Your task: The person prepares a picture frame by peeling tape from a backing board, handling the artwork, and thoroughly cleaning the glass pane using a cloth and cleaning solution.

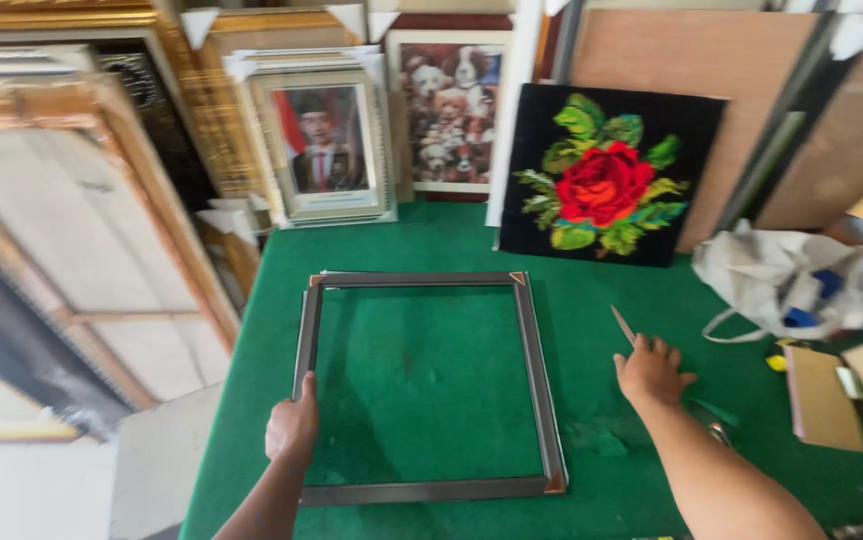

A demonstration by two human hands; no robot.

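Fingers (297, 400) of left hand (292, 425) grip frame (542, 400) left rail.

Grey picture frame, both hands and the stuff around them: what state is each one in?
Grey frame: empty, lying flat on the green table.
Left hand: gripping the frame's left side.
Right hand: on the table, touching a thin blade.
Rose tapestry: unframed, leaning upright.
White bag: crumpled, lying open.

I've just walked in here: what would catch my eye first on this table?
Probably the red rose needlework on black, propped at the back of the green table. Next, the empty grey picture frame lying flat at the centre, the left hand gripping its left rail, the right hand beside it.
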